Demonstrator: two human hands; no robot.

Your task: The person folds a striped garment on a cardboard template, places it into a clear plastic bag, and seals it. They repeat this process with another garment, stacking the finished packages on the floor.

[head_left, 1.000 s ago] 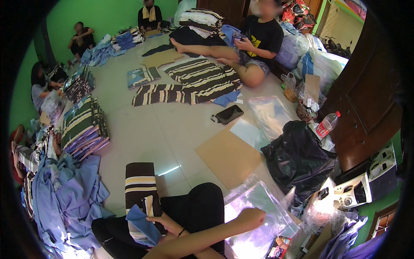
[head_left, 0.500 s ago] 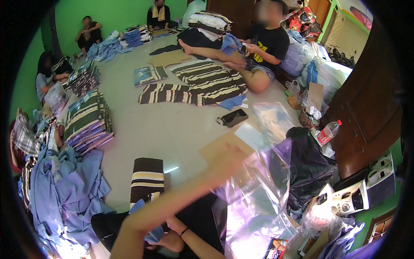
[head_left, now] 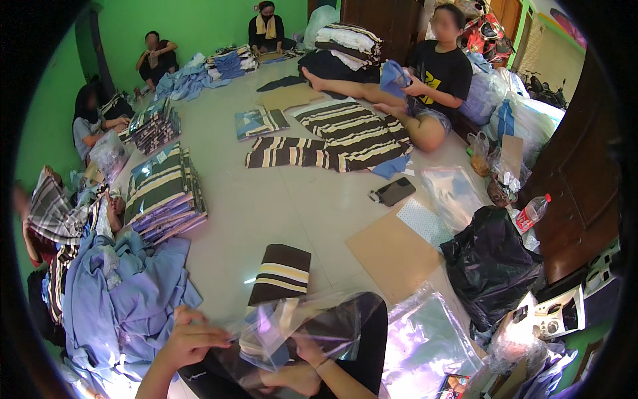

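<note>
My left hand is raised at the lower left, its fingertips pinched on the edge of a clear plastic bag. The bag spreads rightward over my lap, loose and see-through. Through the film shows my right hand, low in front of me; its fingers are blurred there, so I cannot make out its grip. A folded dark brown garment with cream and yellow stripes lies on the floor just ahead. Its near end, with a bit of blue cloth, is partly covered by the bag.
Clear bags lie at my right, beside brown cardboard and a black plastic bag. Blue cloth is heaped left, near stacked packed garments. A phone and a striped shirt lie ahead. Several people sit around.
My left arm has swung back from the clear bags at the right to the left, bringing one bag over my lap. The person opposite has lifted some blue cloth. The whole view has shifted.
</note>
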